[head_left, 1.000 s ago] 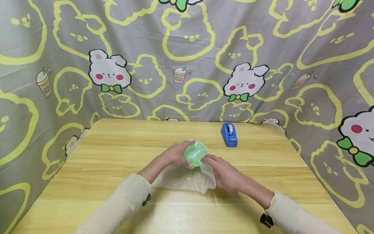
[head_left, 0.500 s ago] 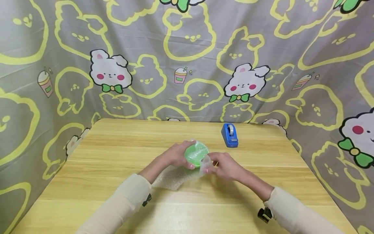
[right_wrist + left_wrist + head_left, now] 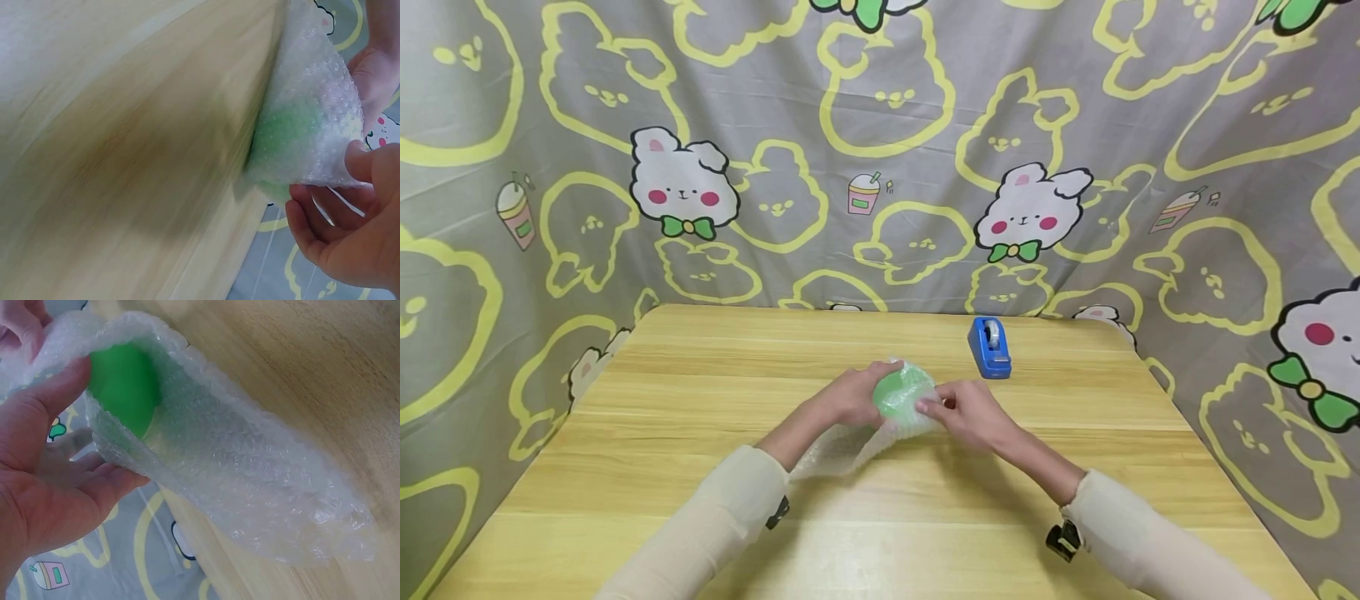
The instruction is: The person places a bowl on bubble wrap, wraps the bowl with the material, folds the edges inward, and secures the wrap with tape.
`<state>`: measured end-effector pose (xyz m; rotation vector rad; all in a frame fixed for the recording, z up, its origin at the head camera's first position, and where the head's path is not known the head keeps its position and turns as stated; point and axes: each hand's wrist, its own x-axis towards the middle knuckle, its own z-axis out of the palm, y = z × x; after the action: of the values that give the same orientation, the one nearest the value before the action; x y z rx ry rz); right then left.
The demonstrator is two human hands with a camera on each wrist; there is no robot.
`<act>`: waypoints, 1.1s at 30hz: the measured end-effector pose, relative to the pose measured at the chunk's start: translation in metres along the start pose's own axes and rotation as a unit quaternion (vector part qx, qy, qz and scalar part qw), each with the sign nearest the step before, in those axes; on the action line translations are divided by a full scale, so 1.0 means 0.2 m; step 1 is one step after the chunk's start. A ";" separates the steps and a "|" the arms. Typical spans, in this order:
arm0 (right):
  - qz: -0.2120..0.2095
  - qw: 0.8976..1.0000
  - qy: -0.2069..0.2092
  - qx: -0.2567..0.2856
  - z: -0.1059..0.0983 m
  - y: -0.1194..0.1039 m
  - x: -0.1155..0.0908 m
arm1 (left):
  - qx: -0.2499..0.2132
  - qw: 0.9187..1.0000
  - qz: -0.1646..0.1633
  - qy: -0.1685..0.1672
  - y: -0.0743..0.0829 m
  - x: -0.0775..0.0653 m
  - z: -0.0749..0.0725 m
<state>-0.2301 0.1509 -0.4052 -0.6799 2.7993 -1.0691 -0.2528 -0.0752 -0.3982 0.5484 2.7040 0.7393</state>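
A round green object [image 3: 891, 395], whose exact kind the wrap hides, stands in a sheet of clear bubble wrap [image 3: 244, 487] near the middle of the table. My left hand [image 3: 853, 400] grips it from the left through the wrap, thumb on the near side. From the right, my right hand [image 3: 976, 414] pinches an edge of the wrap between thumb and fingers and holds it against the green object. The left wrist view shows the object's smooth green side [image 3: 125, 387] inside the curled sheet, which trails off loose. Wrap covers the green in the right wrist view.
A blue tape dispenser [image 3: 990, 347] with a roll of clear tape stands toward the back right of the wooden table [image 3: 700, 367]. Behind and at both sides of the table hangs a grey curtain [image 3: 775, 108] printed with cartoon rabbits.
My right hand has gathered the near right part of the bubble wrap and brought it up around the green object. The left hand has stayed in place.
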 end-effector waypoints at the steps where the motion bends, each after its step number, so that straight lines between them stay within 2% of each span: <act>1: 0.004 1.000 0.007 0.002 0.01 0.00 0.01 | -0.001 1.000 0.000 -0.001 0.00 0.00 0.00; 7: 0.011 0.999 0.051 0.009 0.04 0.00 0.05 | -0.003 1.000 -0.001 -0.002 0.00 0.00 -0.01; 16: 0.019 0.996 0.081 0.016 0.07 0.02 0.08 | 0.001 1.000 -0.002 0.002 0.00 0.00 -0.02; 22: 0.026 0.997 0.065 0.028 0.01 0.00 0.09 | -0.005 1.000 -0.004 0.000 0.00 0.00 -0.01; 28: 0.010 0.999 0.033 0.012 -0.04 0.00 0.10 | -0.003 1.000 -0.008 -0.003 0.01 0.01 -0.02; 33: 0.009 0.999 0.050 0.003 -0.03 0.00 0.12 | 0.000 1.000 0.003 0.005 0.00 0.01 -0.02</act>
<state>-0.2526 0.1450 -0.3996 -0.6178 2.8776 -1.1384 -0.2556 -0.0759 -0.3960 0.5548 2.7130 0.7451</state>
